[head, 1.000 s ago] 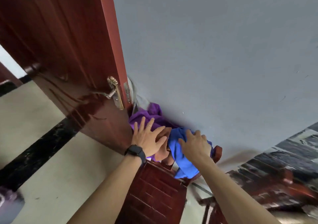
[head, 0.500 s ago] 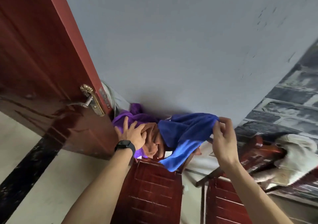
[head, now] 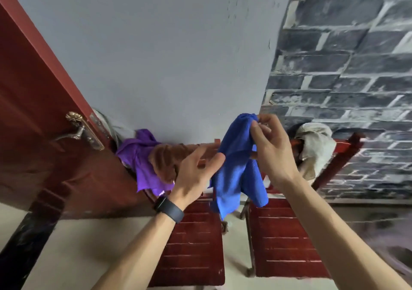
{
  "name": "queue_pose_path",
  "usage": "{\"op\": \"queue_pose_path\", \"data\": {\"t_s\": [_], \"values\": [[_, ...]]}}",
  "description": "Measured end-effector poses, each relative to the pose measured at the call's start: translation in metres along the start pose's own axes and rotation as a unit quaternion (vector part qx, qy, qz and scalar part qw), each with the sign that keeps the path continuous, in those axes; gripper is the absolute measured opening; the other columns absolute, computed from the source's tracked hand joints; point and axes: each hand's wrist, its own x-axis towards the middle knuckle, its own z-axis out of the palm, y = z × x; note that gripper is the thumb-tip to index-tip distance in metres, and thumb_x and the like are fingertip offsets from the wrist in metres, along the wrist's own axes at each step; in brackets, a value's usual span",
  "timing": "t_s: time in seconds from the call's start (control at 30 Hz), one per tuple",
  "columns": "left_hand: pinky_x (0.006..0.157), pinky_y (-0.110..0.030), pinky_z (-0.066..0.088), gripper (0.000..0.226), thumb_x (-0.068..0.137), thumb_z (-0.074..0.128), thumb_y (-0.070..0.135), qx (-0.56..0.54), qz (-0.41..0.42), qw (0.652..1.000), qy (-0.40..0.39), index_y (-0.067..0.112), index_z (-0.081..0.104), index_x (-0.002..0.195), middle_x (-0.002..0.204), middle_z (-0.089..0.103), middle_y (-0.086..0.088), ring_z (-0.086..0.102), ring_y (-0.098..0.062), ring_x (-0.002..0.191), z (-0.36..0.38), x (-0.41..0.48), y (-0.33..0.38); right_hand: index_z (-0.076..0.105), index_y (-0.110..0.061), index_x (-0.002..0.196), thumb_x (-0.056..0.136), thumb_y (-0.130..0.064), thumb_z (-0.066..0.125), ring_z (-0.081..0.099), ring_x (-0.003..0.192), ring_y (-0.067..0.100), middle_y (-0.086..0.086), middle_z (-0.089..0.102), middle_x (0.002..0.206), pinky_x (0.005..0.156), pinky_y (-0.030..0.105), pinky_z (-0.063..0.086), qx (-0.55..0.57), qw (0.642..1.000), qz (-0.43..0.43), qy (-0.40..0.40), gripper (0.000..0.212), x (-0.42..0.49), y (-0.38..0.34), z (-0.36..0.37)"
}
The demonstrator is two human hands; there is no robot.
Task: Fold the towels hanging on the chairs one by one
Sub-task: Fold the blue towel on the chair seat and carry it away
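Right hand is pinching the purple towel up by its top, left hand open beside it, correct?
No. In the head view the right hand pinches the blue towel; the purple towel hangs on the chair. The left hand is open beside the blue one.

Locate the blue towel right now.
The blue towel hangs mid-frame in the head view, pinched at its top by the right hand, with the open left hand just left of it and the white towel further right.
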Motion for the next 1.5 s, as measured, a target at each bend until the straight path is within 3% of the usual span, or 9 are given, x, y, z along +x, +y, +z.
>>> {"op": "queue_pose_path", "data": {"t_s": [0.17, 0.27, 0.53, 0.77, 0.87, 1.0, 1.2, 1.33, 1.5], "values": [[0.065, -0.016, 0.045, 0.006, 0.09, 0.068, 0.029, 0.152, -0.002, 0.988, -0.004, 0.024, 0.071, 0.091, 0.076, 0.069, 0.011, 0.058, 0.004, 0.069, 0.021, -0.043, -0.021, 0.061, -0.021, 0.098, 0.094, -0.034, 0.064, 0.068, 0.079, 0.025, 0.006, 0.069, 0.079, 0.069, 0.058, 0.06, -0.048, 0.997, 0.063, 0.006, 0.014, -0.048, 0.048, -0.025], [0.054, -0.011, 0.034, 0.022, 0.094, 0.064, 0.023, 0.179, -0.02, 0.983, -0.012, 0.027, 0.066, 0.073, 0.054, 0.057, 0.018, 0.045, 0.008, 0.053, 0.013, -0.071, -0.025, 0.065, -0.023, 0.092, 0.09, -0.035, 0.071, 0.068, 0.074, 0.016, -0.001, 0.068, 0.073, 0.066, 0.048, 0.063, -0.063, 0.991, 0.102, 0.06, 0.014, -0.075, 0.078, -0.047], [0.075, -0.008, 0.045, 0.02, 0.088, 0.062, 0.019, 0.323, -0.007, 0.946, 0.023, 0.032, 0.073, 0.097, 0.09, 0.071, 0.023, 0.063, 0.005, 0.087, -0.017, -0.097, -0.009, 0.065, -0.035, 0.091, 0.088, -0.049, 0.069, 0.062, 0.074, 0.0, -0.016, 0.066, 0.077, 0.06, 0.007, 0.039, -0.28, 0.954, 0.09, -0.059, 0.015, -0.147, 0.099, -0.064], [0.086, -0.038, 0.046, 0.038, 0.072, 0.07, 0.05, 0.37, -0.085, 0.897, 0.225, 0.023, 0.056, 0.095, 0.101, 0.056, 0.0, 0.051, -0.022, 0.099, 0.011, -0.123, -0.016, 0.06, -0.016, 0.072, 0.092, -0.038, 0.065, 0.041, 0.055, 0.011, -0.007, 0.049, 0.058, 0.056, 0.026, 0.034, -0.283, 0.946, 0.084, -0.133, 0.03, -0.19, 0.113, -0.045], [0.084, -0.047, 0.052, 0.044, 0.081, 0.059, 0.06, 0.201, -0.231, 0.938, 0.162, 0.017, 0.059, 0.078, 0.084, 0.064, -0.006, 0.063, -0.03, 0.093, 0.041, -0.155, -0.037, 0.058, -0.028, 0.067, 0.092, -0.034, 0.065, 0.045, 0.053, 0.005, -0.012, 0.054, 0.055, 0.056, 0.023, 0.038, -0.222, 0.965, 0.097, -0.103, 0.027, -0.197, 0.114, -0.037], [0.085, -0.043, 0.058, 0.038, 0.095, 0.052, 0.056, -0.134, -0.375, 0.916, -0.045, 0.026, 0.07, 0.11, 0.103, 0.074, -0.004, 0.071, -0.023, 0.096, 0.062, -0.182, -0.054, 0.072, -0.013, 0.097, 0.079, -0.053, 0.055, 0.069, 0.082, 0.026, 0.007, 0.074, 0.087, 0.08, 0.048, 0.056, -0.195, 0.958, 0.144, -0.153, 0.047, -0.203, 0.119, -0.03], [0.102, -0.047, 0.049, 0.023, 0.096, 0.059, 0.032, -0.085, -0.302, 0.949, -0.021, 0.02, 0.07, 0.113, 0.114, 0.072, -0.012, 0.067, -0.028, 0.11, 0.052, -0.157, -0.062, 0.073, -0.015, 0.111, 0.101, -0.032, 0.053, 0.07, 0.086, 0.017, 0.006, 0.076, 0.105, 0.074, 0.03, 0.05, 0.095, 0.95, 0.296, -0.03, 0.028, -0.219, 0.139, -0.054], [0.091, -0.043, 0.051, 0.035, 0.102, 0.048, 0.033, -0.15, -0.321, 0.933, -0.07, 0.012, 0.063, 0.126, 0.12, 0.069, -0.017, 0.066, -0.031, 0.111, 0.051, -0.144, -0.046, 0.071, -0.01, 0.109, 0.099, -0.043, 0.054, 0.067, 0.077, 0.019, 0.001, 0.075, 0.091, 0.072, 0.033, 0.046, 0.065, 0.913, 0.388, 0.105, 0.039, -0.253, 0.187, -0.071], [0.097, -0.053, 0.05, 0.039, 0.101, 0.046, 0.038, -0.181, -0.316, 0.924, -0.116, 0.016, 0.059, 0.131, 0.125, 0.066, -0.017, 0.063, -0.033, 0.116, 0.047, -0.135, -0.027, 0.074, -0.015, 0.103, 0.085, -0.052, 0.066, 0.068, 0.082, 0.015, 0.0, 0.078, 0.1, 0.077, 0.032, 0.048, 0.045, 0.9, 0.433, 0.011, 0.041, -0.288, 0.206, -0.071]]}}
